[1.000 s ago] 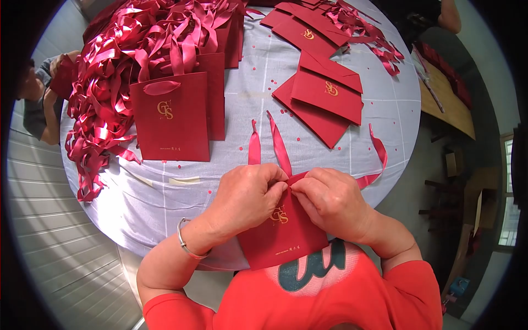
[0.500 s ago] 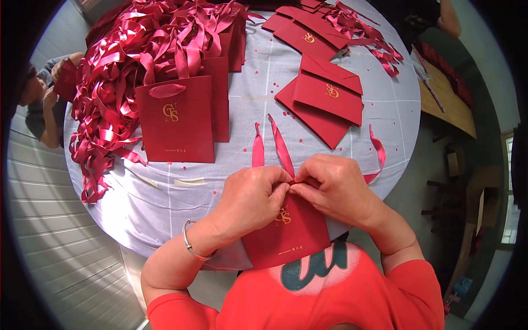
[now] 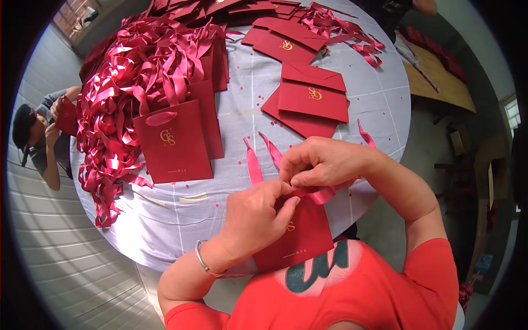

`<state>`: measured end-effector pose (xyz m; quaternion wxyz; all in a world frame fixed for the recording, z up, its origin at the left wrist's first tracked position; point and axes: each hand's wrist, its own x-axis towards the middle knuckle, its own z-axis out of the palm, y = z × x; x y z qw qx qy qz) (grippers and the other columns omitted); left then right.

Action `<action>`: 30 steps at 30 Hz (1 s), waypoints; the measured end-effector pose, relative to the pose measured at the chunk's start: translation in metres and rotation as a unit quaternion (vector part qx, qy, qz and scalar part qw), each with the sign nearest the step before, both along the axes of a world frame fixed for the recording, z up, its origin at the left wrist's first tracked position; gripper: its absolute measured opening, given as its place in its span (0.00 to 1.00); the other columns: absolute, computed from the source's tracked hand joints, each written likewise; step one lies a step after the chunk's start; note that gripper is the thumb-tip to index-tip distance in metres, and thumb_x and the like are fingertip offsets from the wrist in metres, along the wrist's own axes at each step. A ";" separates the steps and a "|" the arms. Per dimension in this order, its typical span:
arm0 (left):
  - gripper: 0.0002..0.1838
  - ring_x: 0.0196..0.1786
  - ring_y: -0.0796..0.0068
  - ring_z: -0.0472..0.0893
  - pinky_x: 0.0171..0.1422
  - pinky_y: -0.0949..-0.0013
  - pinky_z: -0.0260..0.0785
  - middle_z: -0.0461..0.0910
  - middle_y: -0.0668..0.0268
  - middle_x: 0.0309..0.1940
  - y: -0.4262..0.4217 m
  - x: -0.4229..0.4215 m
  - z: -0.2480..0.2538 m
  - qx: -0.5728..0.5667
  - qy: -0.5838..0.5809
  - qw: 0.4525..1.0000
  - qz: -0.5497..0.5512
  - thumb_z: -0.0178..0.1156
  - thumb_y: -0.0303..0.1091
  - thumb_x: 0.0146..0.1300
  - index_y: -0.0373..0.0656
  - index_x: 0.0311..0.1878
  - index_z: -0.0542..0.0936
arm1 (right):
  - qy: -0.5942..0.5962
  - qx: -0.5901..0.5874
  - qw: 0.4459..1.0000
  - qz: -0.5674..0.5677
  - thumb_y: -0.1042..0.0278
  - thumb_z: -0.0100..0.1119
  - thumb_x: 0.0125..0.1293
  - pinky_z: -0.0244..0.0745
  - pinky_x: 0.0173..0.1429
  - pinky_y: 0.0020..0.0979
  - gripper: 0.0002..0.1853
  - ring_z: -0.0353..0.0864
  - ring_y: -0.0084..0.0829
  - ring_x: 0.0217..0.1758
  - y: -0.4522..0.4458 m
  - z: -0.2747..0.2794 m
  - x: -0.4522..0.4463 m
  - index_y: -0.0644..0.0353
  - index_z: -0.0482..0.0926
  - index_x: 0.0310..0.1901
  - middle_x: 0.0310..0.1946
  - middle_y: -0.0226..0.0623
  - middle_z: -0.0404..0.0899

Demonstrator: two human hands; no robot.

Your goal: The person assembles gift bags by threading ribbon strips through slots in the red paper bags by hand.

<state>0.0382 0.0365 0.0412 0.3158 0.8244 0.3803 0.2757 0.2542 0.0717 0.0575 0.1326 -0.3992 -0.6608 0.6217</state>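
A red paper gift bag [image 3: 311, 234] with gold lettering lies at the near table edge, against my shirt. My left hand [image 3: 256, 220] has thumb and fingers pinched at the bag's top edge, covering part of the lettering. Just above and to the right, my right hand [image 3: 324, 165] is closed on a pink ribbon [image 3: 323, 196], which loops below its fingers across the top of the bag. Two ribbon ends [image 3: 253, 162] stick out beyond my hands. The exact spot where the ribbon meets the bag is hidden by my fingers.
Finished-looking red bags [image 3: 173, 148] with a heap of ribbons [image 3: 126, 82] stand at left. Flat bags [image 3: 313, 99] lie ahead, with loose ribbons [image 3: 352, 36] at far right. Another person [image 3: 47, 132] holds a red bag at left. Small red dots dot the white tablecloth [image 3: 236, 110].
My right hand has lifted and shifted slightly away from my left, and a ribbon loop now shows beneath it. The left hand stays at the bag's top. The view has shifted a little.
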 end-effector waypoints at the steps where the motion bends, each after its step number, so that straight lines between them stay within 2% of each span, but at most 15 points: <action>1: 0.09 0.18 0.74 0.78 0.24 0.70 0.68 0.80 0.65 0.20 -0.001 0.001 -0.001 0.035 -0.009 0.999 -0.001 0.72 0.31 0.55 0.42 0.34 0.82 | -0.044 -0.037 0.997 0.042 0.76 0.59 0.67 0.77 0.44 0.25 0.09 0.81 0.20 0.39 0.005 0.002 -0.002 0.67 0.79 0.47 0.36 0.31 0.85; 3: 0.10 0.18 0.73 0.78 0.23 0.69 0.67 0.79 0.66 0.21 -0.003 0.001 -0.002 0.053 -0.016 0.998 -0.009 0.73 0.31 0.54 0.42 0.35 0.81 | -0.082 -0.051 0.993 0.065 0.76 0.61 0.67 0.77 0.45 0.24 0.10 0.81 0.19 0.39 0.014 0.008 -0.005 0.66 0.80 0.48 0.36 0.31 0.85; 6: 0.11 0.18 0.73 0.78 0.23 0.70 0.67 0.79 0.65 0.21 -0.006 0.000 0.003 0.067 -0.017 0.998 -0.012 0.73 0.31 0.54 0.43 0.36 0.80 | -0.011 -0.185 0.978 0.093 0.78 0.66 0.63 0.75 0.46 0.20 0.13 0.82 0.17 0.39 0.027 -0.003 -0.005 0.65 0.81 0.49 0.36 0.29 0.85; 7: 0.11 0.18 0.72 0.78 0.23 0.69 0.68 0.79 0.65 0.21 -0.006 -0.001 0.003 0.064 -0.012 0.998 -0.007 0.73 0.31 0.54 0.42 0.36 0.79 | -0.013 -0.182 0.979 0.093 0.78 0.66 0.63 0.75 0.46 0.20 0.13 0.82 0.17 0.39 0.027 -0.006 -0.006 0.65 0.81 0.49 0.36 0.29 0.85; 10: 0.11 0.19 0.70 0.79 0.24 0.69 0.69 0.80 0.64 0.21 -0.002 -0.001 0.000 0.034 -0.016 0.999 -0.001 0.72 0.31 0.55 0.42 0.35 0.79 | -0.039 -0.257 0.965 -0.027 0.81 0.69 0.57 0.76 0.44 0.19 0.15 0.84 0.18 0.38 0.022 -0.014 -0.012 0.66 0.81 0.48 0.35 0.32 0.86; 11: 0.11 0.20 0.69 0.80 0.25 0.68 0.70 0.81 0.63 0.21 0.000 -0.002 -0.002 0.007 -0.020 1.000 -0.004 0.72 0.31 0.55 0.41 0.35 0.78 | -0.043 -0.257 0.965 -0.024 0.81 0.69 0.57 0.76 0.44 0.19 0.15 0.84 0.18 0.38 0.019 -0.015 -0.013 0.66 0.81 0.48 0.35 0.32 0.86; 13: 0.11 0.21 0.68 0.81 0.26 0.68 0.71 0.82 0.62 0.21 0.006 -0.005 -0.005 -0.013 -0.025 1.000 -0.005 0.72 0.31 0.55 0.41 0.35 0.78 | 0.013 -0.237 0.964 -0.125 0.82 0.70 0.56 0.77 0.41 0.20 0.14 0.84 0.18 0.37 0.010 -0.016 -0.012 0.65 0.80 0.44 0.34 0.33 0.86; 14: 0.11 0.22 0.67 0.83 0.27 0.67 0.72 0.82 0.61 0.22 0.008 -0.006 -0.006 -0.034 -0.026 0.999 -0.010 0.72 0.31 0.56 0.40 0.35 0.78 | 0.008 -0.237 0.964 -0.121 0.82 0.70 0.56 0.77 0.41 0.20 0.14 0.84 0.18 0.37 0.008 -0.015 -0.014 0.65 0.80 0.44 0.34 0.33 0.86; 18: 0.10 0.24 0.65 0.84 0.29 0.68 0.74 0.83 0.59 0.23 0.007 -0.005 -0.010 -0.080 -0.039 0.996 -0.012 0.71 0.31 0.56 0.39 0.34 0.78 | 0.050 -0.020 0.977 -0.205 0.83 0.70 0.55 0.77 0.38 0.21 0.12 0.83 0.18 0.34 0.013 -0.024 -0.013 0.63 0.77 0.37 0.30 0.31 0.83; 20: 0.10 0.28 0.63 0.86 0.32 0.67 0.76 0.84 0.58 0.25 0.004 -0.003 -0.008 -0.076 -0.025 0.997 -0.017 0.70 0.31 0.56 0.38 0.33 0.79 | 0.040 0.005 0.974 -0.222 0.82 0.68 0.57 0.76 0.37 0.21 0.10 0.80 0.16 0.32 0.020 -0.024 -0.011 0.62 0.76 0.36 0.30 0.29 0.81; 22: 0.09 0.30 0.62 0.86 0.33 0.66 0.77 0.84 0.58 0.26 0.004 -0.002 -0.007 -0.085 -0.010 0.996 -0.012 0.70 0.31 0.56 0.39 0.34 0.79 | 0.022 0.173 0.951 -0.256 0.81 0.66 0.59 0.76 0.37 0.21 0.08 0.80 0.16 0.33 0.031 -0.036 -0.017 0.63 0.76 0.37 0.32 0.29 0.82; 23: 0.09 0.32 0.61 0.87 0.35 0.65 0.77 0.85 0.58 0.26 0.005 -0.001 -0.007 -0.093 0.005 0.996 -0.009 0.69 0.31 0.56 0.39 0.34 0.80 | 0.004 0.220 0.939 -0.263 0.80 0.65 0.60 0.77 0.39 0.22 0.08 0.82 0.17 0.34 0.035 -0.038 -0.020 0.64 0.75 0.38 0.32 0.29 0.81; 24: 0.09 0.32 0.61 0.87 0.35 0.65 0.77 0.85 0.58 0.26 0.005 -0.001 -0.008 -0.091 0.005 0.996 -0.008 0.69 0.31 0.56 0.39 0.34 0.80 | 0.005 0.222 0.939 -0.262 0.80 0.65 0.60 0.77 0.39 0.22 0.08 0.82 0.17 0.34 0.039 -0.041 -0.022 0.64 0.75 0.38 0.32 0.29 0.81; 26: 0.08 0.33 0.60 0.87 0.37 0.63 0.78 0.85 0.58 0.28 0.005 0.000 -0.010 -0.091 0.027 0.995 -0.012 0.68 0.32 0.56 0.39 0.35 0.81 | -0.033 0.310 0.907 -0.283 0.79 0.65 0.60 0.79 0.41 0.24 0.08 0.84 0.20 0.35 0.046 -0.046 -0.027 0.64 0.75 0.39 0.31 0.32 0.82; 30: 0.08 0.34 0.59 0.87 0.38 0.62 0.78 0.86 0.57 0.29 0.005 0.000 -0.010 -0.101 0.041 0.994 -0.010 0.68 0.32 0.57 0.39 0.36 0.81 | -0.058 0.367 0.889 -0.266 0.78 0.66 0.59 0.80 0.41 0.26 0.09 0.85 0.23 0.35 0.046 -0.056 -0.028 0.64 0.76 0.39 0.30 0.36 0.83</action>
